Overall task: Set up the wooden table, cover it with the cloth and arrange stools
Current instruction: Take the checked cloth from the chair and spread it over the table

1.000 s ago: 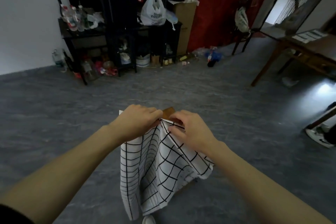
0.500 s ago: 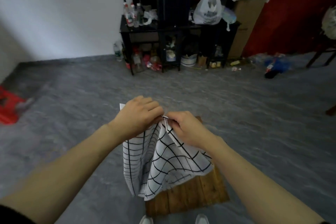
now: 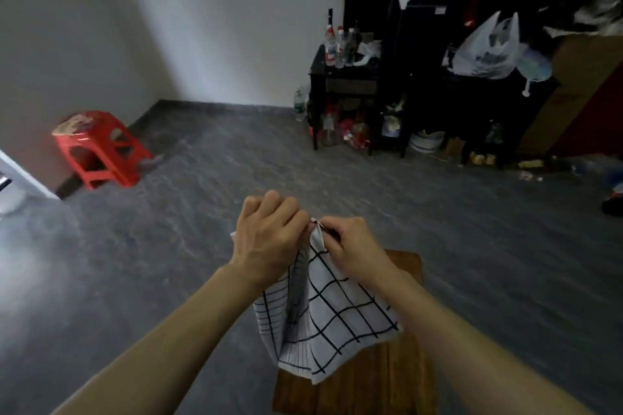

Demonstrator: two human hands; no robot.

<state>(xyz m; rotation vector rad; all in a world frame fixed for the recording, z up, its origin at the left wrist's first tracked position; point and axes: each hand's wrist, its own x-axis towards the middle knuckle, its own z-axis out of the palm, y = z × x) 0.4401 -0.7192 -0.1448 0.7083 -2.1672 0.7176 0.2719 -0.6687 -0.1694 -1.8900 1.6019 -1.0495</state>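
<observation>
- My left hand (image 3: pixel 269 239) and right hand (image 3: pixel 350 246) sit close together, each pinching the top edge of the checked cloth (image 3: pixel 323 313).
- I see the cloth hang bunched above the wooden bench (image 3: pixel 387 377), not yet spread.
- A red stool (image 3: pixel 101 148) stands by the far left wall, well apart from the bench.

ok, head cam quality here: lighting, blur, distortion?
Head view: dim overall, the dark shelf unit nearly lost in shadow; a pale glare patch on the floor at left. Wide-angle bending curves the wall corner. Soft motion blur throughout, yet both hands and the grid cloth over the wooden table read clearly.
</observation>
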